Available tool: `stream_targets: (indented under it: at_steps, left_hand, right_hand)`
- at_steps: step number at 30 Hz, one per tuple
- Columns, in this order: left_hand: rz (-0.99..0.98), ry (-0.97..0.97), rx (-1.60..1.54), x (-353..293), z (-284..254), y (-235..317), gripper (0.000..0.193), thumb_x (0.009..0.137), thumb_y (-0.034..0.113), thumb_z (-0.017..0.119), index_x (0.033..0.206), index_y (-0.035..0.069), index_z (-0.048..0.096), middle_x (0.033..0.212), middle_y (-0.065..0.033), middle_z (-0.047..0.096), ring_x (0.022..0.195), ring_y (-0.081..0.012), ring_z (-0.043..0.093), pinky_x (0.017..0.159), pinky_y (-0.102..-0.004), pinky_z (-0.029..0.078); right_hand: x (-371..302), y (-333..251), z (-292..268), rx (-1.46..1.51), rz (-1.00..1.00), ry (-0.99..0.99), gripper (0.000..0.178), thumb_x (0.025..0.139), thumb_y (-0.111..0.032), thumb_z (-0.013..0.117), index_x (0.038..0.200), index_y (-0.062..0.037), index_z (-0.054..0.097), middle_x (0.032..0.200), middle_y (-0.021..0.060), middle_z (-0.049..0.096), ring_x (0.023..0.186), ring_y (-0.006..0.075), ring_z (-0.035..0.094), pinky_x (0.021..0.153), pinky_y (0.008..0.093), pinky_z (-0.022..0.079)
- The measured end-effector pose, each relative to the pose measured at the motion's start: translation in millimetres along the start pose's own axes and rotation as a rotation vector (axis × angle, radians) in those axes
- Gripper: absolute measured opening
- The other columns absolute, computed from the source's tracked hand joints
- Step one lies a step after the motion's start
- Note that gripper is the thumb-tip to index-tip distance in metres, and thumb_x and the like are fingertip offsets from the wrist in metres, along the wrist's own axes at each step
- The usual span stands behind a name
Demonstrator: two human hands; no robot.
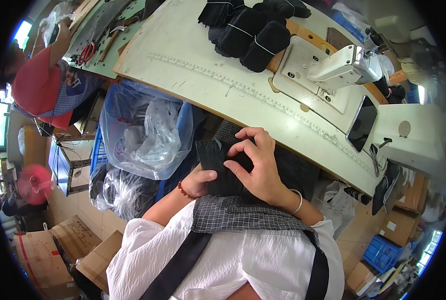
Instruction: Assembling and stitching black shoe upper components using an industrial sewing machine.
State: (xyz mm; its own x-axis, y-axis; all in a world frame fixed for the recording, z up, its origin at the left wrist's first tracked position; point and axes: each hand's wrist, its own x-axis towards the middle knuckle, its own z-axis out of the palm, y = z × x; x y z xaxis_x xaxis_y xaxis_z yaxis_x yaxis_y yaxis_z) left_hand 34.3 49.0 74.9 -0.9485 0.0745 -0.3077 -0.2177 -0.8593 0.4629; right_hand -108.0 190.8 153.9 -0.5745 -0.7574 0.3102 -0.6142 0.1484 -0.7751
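A person in a white top and a grey checked apron sits below a long pale work table (218, 85) and holds a stack of black fabric pieces (215, 165) in front of the chest, just under the table's near edge. The left hand (199, 182), with a red bead bracelet at its wrist, grips the stack from below and from the left, its thumb pressed flat across the front of the fabric. The right hand (258, 165), with a pale bangle at its wrist, lies over the top of the stack with fingers bent and slightly apart, the fingertips pinching the upper edge of the cloth. How many pieces are in the stack is hard to tell, since the black layers blur together. On the table above sit a pile of black fabric bundles (253, 27) tied with thin light bands, a white sewing machine (343, 67) to its right, and a dark phone (361, 122) lying flat near the machine. To the left of the hands, beside the table, stands a large clear blue plastic bag (143, 130) stuffed with material. At the far left another person in a red top (38, 87) leans over a second table.
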Motion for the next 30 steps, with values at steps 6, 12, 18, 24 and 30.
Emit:
stream_targets:
  at_steps: [6, 12, 18, 24, 30]
  left_hand:
    - [-0.003, 0.017, 0.002, -1.3, 2.7, 1.0, 0.075, 0.076, 0.031, 0.081, 0.139, 0.006, 0.048, 0.129, -0.0086, 0.06, 0.119, -0.0229, 0.061, 0.102, -0.0403, 0.051]
    - [0.0, 0.028, 0.024, -1.0, 2.8, 2.4, 0.077, 0.075, 0.031, 0.082, 0.139, 0.006, 0.047, 0.129, -0.0085, 0.059, 0.121, -0.0224, 0.06, 0.104, -0.0397, 0.05]
    - [-0.005, 0.025, 0.028, -2.3, -0.6, 0.8, 0.078, 0.075, 0.031, 0.082, 0.14, 0.006, 0.047, 0.129, -0.008, 0.059, 0.12, -0.0222, 0.06, 0.103, -0.0396, 0.05]
    - [-0.007, 0.017, 0.01, -1.0, 3.4, 3.0, 0.079, 0.076, 0.032, 0.082, 0.141, 0.006, 0.046, 0.129, -0.0075, 0.059, 0.121, -0.0219, 0.06, 0.103, -0.0396, 0.05]
    - [-0.007, 0.007, 0.026, -0.5, -0.4, -0.1, 0.077, 0.076, 0.031, 0.082, 0.14, 0.005, 0.047, 0.129, -0.0078, 0.059, 0.12, -0.0215, 0.06, 0.104, -0.0391, 0.049]
  right_hand:
    - [-1.4, 1.5, 1.6, -0.004, -0.003, -0.001, 0.027, 0.075, -0.021, 0.084, 0.093, -0.0115, 0.066, 0.115, 0.0078, 0.053, 0.11, 0.0266, 0.05, 0.098, 0.0435, 0.032]
    - [-0.9, -1.6, -2.0, -0.029, 0.033, -0.04, 0.028, 0.076, -0.024, 0.085, 0.093, -0.0111, 0.066, 0.122, 0.0075, 0.051, 0.116, 0.027, 0.046, 0.102, 0.0416, 0.031]
    - [-0.9, 1.1, 0.4, 0.009, 0.028, -0.012, 0.029, 0.073, -0.024, 0.086, 0.092, -0.0124, 0.066, 0.116, 0.0069, 0.053, 0.111, 0.0257, 0.05, 0.098, 0.044, 0.031]
    - [-1.1, 2.0, 0.8, 0.025, 0.047, -0.019, 0.025, 0.075, -0.016, 0.083, 0.093, -0.0115, 0.066, 0.116, 0.0079, 0.053, 0.112, 0.0259, 0.051, 0.099, 0.0435, 0.032]
    - [1.1, -3.1, 0.3, 0.109, 0.084, -0.007, 0.02, 0.078, -0.009, 0.078, 0.093, -0.0113, 0.065, 0.115, 0.0096, 0.052, 0.112, 0.0268, 0.05, 0.099, 0.0438, 0.033]
